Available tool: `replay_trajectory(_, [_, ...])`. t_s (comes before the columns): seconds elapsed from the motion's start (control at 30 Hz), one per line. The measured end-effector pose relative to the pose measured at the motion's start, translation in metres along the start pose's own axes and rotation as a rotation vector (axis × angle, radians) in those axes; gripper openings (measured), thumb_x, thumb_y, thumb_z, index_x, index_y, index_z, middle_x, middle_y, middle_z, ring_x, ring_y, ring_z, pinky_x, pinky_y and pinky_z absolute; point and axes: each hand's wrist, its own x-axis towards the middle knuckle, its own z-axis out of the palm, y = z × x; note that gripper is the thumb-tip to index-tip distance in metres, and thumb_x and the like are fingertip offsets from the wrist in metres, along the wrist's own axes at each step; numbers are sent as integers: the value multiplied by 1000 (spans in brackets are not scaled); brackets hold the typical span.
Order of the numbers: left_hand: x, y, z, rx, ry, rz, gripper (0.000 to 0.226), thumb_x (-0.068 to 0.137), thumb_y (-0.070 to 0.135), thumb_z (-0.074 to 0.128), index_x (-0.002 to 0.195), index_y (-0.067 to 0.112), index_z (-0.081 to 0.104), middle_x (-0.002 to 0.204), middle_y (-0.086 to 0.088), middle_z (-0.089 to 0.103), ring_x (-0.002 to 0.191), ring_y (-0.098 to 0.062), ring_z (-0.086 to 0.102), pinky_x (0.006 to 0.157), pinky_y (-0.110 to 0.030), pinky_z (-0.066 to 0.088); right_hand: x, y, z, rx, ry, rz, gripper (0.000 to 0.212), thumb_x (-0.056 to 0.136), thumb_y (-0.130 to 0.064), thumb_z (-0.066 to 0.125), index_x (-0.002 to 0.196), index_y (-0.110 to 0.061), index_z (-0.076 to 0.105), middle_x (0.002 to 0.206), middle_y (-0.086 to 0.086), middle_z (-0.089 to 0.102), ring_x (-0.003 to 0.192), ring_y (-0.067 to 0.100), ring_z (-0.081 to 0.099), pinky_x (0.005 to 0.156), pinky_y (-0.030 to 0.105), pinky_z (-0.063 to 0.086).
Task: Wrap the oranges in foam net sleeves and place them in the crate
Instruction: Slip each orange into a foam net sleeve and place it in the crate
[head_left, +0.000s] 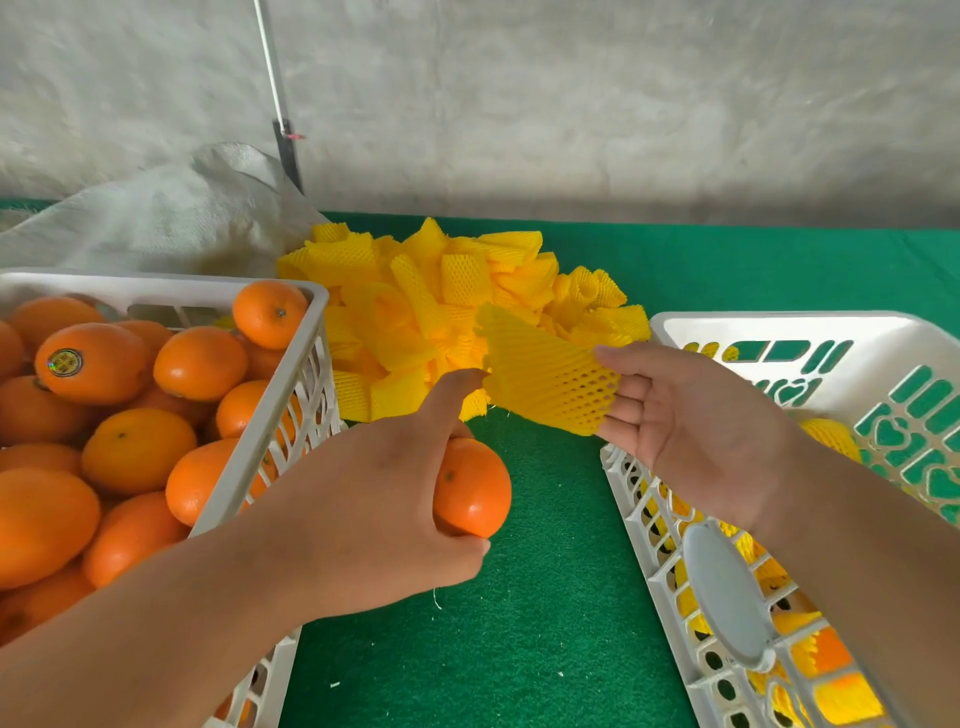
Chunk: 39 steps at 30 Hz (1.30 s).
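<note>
One oval orange fruit sits in the left hand, fingers curled round it, its long axis running near to far with the stem dimple facing up. The right hand pinches a yellow foam net sleeve, which lies flat and points left toward the fruit. Both hover above the green felt surface, between a white plastic crate of loose oranges and a white plastic crate holding sleeved fruit. A round gold sticker marks one orange; its print is unreadable.
</note>
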Motion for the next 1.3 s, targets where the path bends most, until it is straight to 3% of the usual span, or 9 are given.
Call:
replay_trajectory(0.13, [2, -2, -2, 12, 64, -24, 114, 65, 73, 72, 151, 61, -2, 119, 25, 61, 85, -9, 67, 72, -44, 60, 1, 0, 0, -100, 32, -30, 22, 88, -18, 74, 108, -8, 75, 116, 15, 79, 101, 26, 79, 78, 29, 63])
replay_trajectory(0.2, [3, -1, -3, 21, 64, -18, 115, 65, 74, 71, 153, 61, -2, 120, 25, 62, 84, -9, 67, 70, -43, 60, 1, 1, -2, -160, 88, -33, 22, 85, -18, 76, 103, -9, 69, 112, 16, 79, 95, 26, 80, 75, 28, 64])
replay_trajectory(0.53, [0, 0, -6, 92, 23, 42, 103, 69, 69, 72, 143, 79, 0, 108, 20, 66, 81, -6, 65, 70, -40, 59, 2, 5, -1, -248, 262, -39, 28, 98, -15, 72, 126, -16, 66, 112, 16, 79, 87, 20, 77, 73, 33, 65])
replay_trajectory(0.63, [-2, 0, -3, 125, -13, 66, 103, 70, 75, 69, 135, 83, -11, 120, 19, 65, 90, -7, 64, 74, -33, 52, 2, 4, 1, -167, 218, -28, 29, 98, -11, 70, 127, -12, 67, 114, 15, 79, 88, 19, 78, 72, 30, 65])
replay_trajectory(0.77, [-2, 1, -2, 134, -40, 79, 96, 70, 78, 68, 136, 80, -2, 103, 34, 52, 81, 0, 57, 67, -20, 39, 2, 2, 3, -100, 104, 4, 37, 101, -17, 64, 135, -3, 65, 137, 28, 64, 104, 33, 63, 103, 45, 58])
replay_trajectory(0.9, [-2, -2, -2, 133, -65, 68, 76, 71, 77, 68, 131, 66, 21, 89, 27, 51, 74, -1, 55, 61, -23, 42, -1, 3, 6, -74, -61, 13, 43, 89, -32, 70, 127, -12, 72, 121, 14, 77, 100, 25, 77, 79, 36, 64])
replay_trajectory(1.03, [0, -2, -1, 102, -59, 47, 84, 71, 72, 69, 143, 55, 29, 85, 18, 57, 71, -5, 59, 63, -32, 53, -3, 4, 7, -73, -201, 5, 62, 88, -33, 75, 141, -4, 62, 126, 12, 74, 107, 26, 75, 91, 42, 63])
replay_trajectory(1.2, [0, -2, 0, 106, -93, 47, 70, 71, 72, 69, 130, 59, 34, 93, 25, 57, 81, 1, 59, 73, -30, 53, -7, 3, 10, -49, -329, 4, 55, 96, -34, 65, 147, -13, 61, 135, 11, 70, 121, 30, 70, 101, 49, 58])
replay_trajectory(1.3, [0, -2, 0, 83, -94, 47, 76, 71, 71, 70, 136, 55, 35, 100, 27, 58, 85, 0, 61, 74, -29, 52, -10, 2, 11, -76, -367, 27, 61, 93, -43, 65, 148, -16, 60, 142, 13, 66, 127, 33, 66, 104, 55, 56])
